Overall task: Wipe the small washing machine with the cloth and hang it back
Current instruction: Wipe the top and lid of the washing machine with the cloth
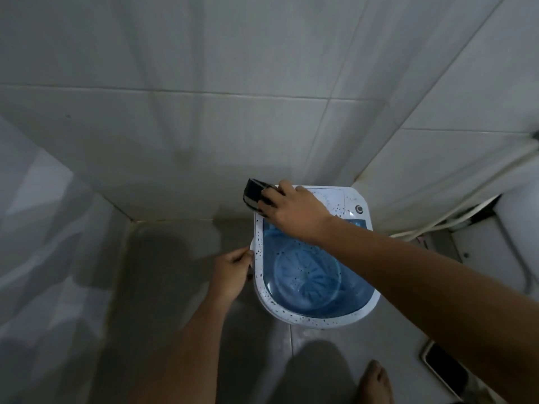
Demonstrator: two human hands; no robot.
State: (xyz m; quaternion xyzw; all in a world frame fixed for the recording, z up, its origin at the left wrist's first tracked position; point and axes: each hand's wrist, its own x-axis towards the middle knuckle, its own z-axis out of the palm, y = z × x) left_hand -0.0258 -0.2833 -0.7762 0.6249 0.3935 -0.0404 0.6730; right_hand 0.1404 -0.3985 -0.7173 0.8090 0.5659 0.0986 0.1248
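The small washing machine (306,319) stands on the floor in a tiled corner. It is white with black speckles and has a clear blue lid. My right hand (294,214) reaches over its far left corner and grips a dark, shiny object (254,192) that rests on the machine's top edge; I cannot tell whether this is the cloth. My left hand (232,272) is closed on the machine's left rim at about mid-height. A round button (359,209) sits on the control panel at the back right.
White tiled walls close in behind and to the left. Pipes or hoses (466,196) run along the right wall. A dark flat object (444,370) lies on the floor at the lower right. My bare foot (374,383) stands near the machine's front.
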